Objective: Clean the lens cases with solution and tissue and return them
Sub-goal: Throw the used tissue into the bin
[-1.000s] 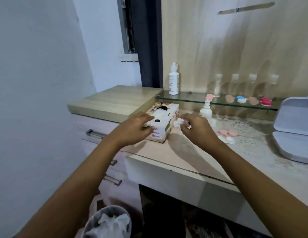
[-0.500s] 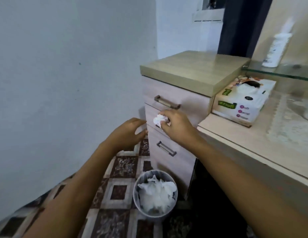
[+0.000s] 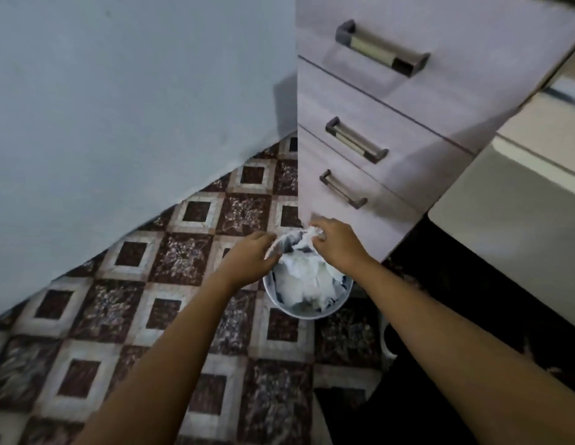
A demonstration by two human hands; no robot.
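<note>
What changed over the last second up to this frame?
Both hands came down from the tissue box: the right hand carried the crumpled tissue to just over the waste bin; the left hand reached the bin's rim, grip unclear. Unchanged: the tissue is still pinched, not dropped; the bin still holds white tissues.

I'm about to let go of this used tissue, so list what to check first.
1. Tissue pinched in right hand: ok.
2. Tissue over the bin mouth: ok.
3. Left hand at the bin rim, grip firm: cannot tell.
4. Room in bin: not ok, crumpled paper heaped near the rim.
5. Drawers beside it shut: ok.
</note>
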